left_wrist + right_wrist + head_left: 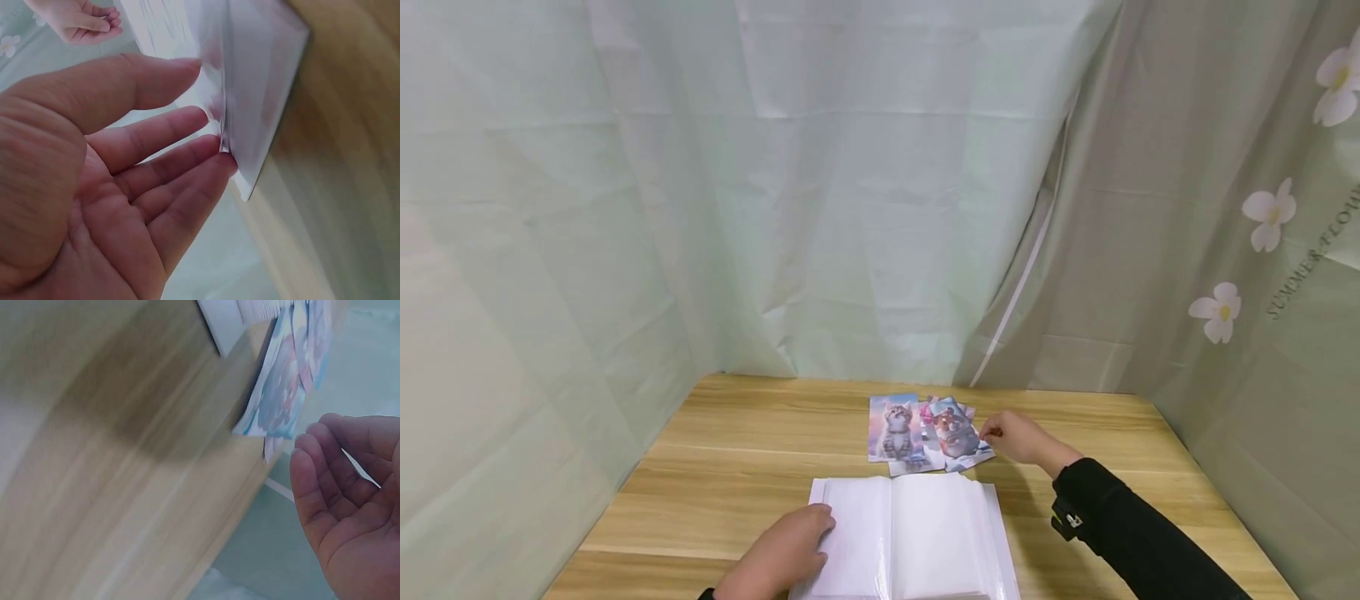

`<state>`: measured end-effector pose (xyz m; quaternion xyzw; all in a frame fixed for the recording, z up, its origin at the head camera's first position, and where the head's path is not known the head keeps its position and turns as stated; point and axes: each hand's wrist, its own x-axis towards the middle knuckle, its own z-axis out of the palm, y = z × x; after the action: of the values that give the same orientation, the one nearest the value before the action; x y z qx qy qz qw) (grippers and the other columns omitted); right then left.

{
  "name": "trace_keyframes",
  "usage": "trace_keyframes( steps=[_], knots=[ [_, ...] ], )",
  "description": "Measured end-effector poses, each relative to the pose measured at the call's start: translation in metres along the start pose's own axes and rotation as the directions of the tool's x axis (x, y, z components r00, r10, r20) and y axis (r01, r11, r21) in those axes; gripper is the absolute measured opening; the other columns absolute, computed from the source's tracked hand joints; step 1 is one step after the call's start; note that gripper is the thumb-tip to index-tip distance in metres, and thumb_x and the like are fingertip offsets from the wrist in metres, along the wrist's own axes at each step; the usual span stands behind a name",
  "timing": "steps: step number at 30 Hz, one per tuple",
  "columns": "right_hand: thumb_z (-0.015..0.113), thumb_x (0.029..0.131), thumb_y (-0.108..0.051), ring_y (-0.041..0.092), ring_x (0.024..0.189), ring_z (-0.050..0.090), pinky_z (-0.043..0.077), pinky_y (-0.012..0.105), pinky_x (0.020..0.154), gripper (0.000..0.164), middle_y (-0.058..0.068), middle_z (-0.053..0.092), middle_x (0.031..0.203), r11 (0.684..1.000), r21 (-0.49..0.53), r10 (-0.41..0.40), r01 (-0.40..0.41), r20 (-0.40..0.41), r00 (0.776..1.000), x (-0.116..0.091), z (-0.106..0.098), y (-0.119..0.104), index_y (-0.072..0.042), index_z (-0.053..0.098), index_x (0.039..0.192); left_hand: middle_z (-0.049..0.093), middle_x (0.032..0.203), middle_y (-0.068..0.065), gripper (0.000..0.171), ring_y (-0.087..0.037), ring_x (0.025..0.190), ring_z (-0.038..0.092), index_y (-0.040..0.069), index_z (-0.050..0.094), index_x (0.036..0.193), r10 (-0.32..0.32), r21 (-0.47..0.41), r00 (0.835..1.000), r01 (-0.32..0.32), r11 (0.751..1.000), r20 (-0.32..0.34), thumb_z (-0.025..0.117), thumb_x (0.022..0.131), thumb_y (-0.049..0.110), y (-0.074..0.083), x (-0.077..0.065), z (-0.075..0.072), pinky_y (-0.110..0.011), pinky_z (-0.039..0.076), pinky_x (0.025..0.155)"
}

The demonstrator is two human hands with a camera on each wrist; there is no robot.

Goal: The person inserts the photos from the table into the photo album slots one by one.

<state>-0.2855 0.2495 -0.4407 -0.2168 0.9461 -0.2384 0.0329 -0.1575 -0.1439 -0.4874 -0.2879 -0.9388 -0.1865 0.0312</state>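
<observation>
An open photo album (936, 533) with clear-sleeved, blank white pages lies at the table's front. At its left edge is my left hand (790, 546), thumb and fingers relaxed; in the left wrist view the fingertips (219, 147) touch the clear page edges. Beyond the album lie several overlapping picture cards. A kitten card (895, 429) is on the left, and a card with a furry grey-brown animal (957, 433) on the right. My right hand (1018, 437) hovers beside the right card, fingers loosely bent and holding nothing; the right wrist view (350, 494) shows its fingertips near the card's corner.
The wooden table (730, 467) extends to both sides of the album. Pale curtains (865, 208) hang along the back and sides, and the right-hand one has white flowers (1217, 312). The cards lie just behind the album's far edge.
</observation>
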Motion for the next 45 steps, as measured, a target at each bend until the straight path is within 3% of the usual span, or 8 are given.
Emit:
trace_keyframes(
  steps=[5,10,16,22,30,36,45],
  knots=[
    [0.066,0.092,0.0,0.015,0.08,0.063,0.056,0.037,0.074,0.009,0.004,0.071,0.087,0.995,-0.056,-0.084,0.083,-0.021,0.996,0.009,-0.008,0.0,0.0,0.075,0.093,0.069,0.11,-0.018,0.029,-0.035,0.104,0.065,-0.004,0.068,0.101,-0.018,0.016,1.0,0.019,1.0,-0.017,0.076,0.075,0.003,0.003,-0.002,0.002,-0.044,0.052,0.094],
    [0.065,0.093,0.0,0.011,0.069,0.054,0.051,0.032,0.069,0.011,0.001,0.067,0.08,0.996,-0.058,-0.071,0.071,-0.007,0.997,0.024,-0.013,-0.004,-0.003,0.074,0.088,0.068,0.108,-0.017,0.028,-0.035,0.103,0.065,-0.004,0.068,0.101,-0.028,0.024,0.999,0.029,0.999,-0.023,0.077,0.074,0.003,0.004,-0.002,0.003,-0.043,0.052,0.093],
    [0.068,0.091,-0.003,0.017,0.076,0.062,0.056,0.04,0.078,0.008,0.005,0.071,0.086,0.994,-0.074,0.074,-0.074,-0.008,0.997,0.041,-0.009,-0.006,0.001,0.075,0.094,0.068,0.109,-0.016,0.028,-0.034,0.104,0.065,-0.004,0.069,0.101,-0.03,0.034,0.999,0.03,0.999,-0.013,0.075,0.075,0.004,0.004,0.0,0.003,-0.043,0.052,0.094],
    [0.074,0.086,-0.007,0.023,0.075,0.057,0.052,0.041,0.073,0.011,0.009,0.066,0.084,0.969,-0.106,0.22,-0.224,-0.05,0.974,0.053,0.015,0.007,0.002,0.069,0.09,0.068,0.106,-0.015,0.029,-0.032,0.102,0.065,-0.004,0.069,0.1,-0.016,0.028,0.999,0.017,0.999,-0.036,0.076,0.073,0.003,0.004,0.0,0.004,-0.042,0.052,0.093],
    [0.084,0.077,-0.01,0.02,0.064,0.051,0.045,0.034,0.06,0.025,0.006,0.056,0.07,0.95,-0.059,0.298,-0.306,-0.11,0.948,0.058,0.042,0.007,0.003,0.063,0.078,0.068,0.104,-0.014,0.029,-0.031,0.098,0.066,-0.003,0.069,0.098,-0.026,0.014,0.999,0.027,1.0,-0.048,0.077,0.071,0.003,0.004,0.001,0.004,-0.042,0.053,0.091],
    [0.087,0.075,-0.011,0.022,0.074,0.057,0.054,0.038,0.071,0.038,0.013,0.066,0.087,0.936,-0.044,0.342,-0.349,-0.116,0.932,0.058,0.048,0.003,0.01,0.066,0.098,0.067,0.105,-0.016,0.031,-0.033,0.099,0.065,-0.005,0.069,0.1,-0.043,-0.005,0.998,0.043,0.999,-0.04,0.077,0.071,0.003,0.006,0.001,0.005,-0.044,0.053,0.092],
    [0.088,0.073,-0.011,0.026,0.077,0.06,0.055,0.043,0.079,0.042,0.017,0.067,0.09,0.9,0.001,0.432,-0.435,-0.131,0.892,0.059,0.046,-0.005,0.013,0.064,0.099,0.066,0.112,-0.02,0.035,-0.037,0.104,0.064,-0.007,0.069,0.105,-0.084,0.002,0.996,0.084,0.996,-0.011,0.076,0.072,0.003,0.008,0.004,0.006,-0.047,0.051,0.095]
  ],
)
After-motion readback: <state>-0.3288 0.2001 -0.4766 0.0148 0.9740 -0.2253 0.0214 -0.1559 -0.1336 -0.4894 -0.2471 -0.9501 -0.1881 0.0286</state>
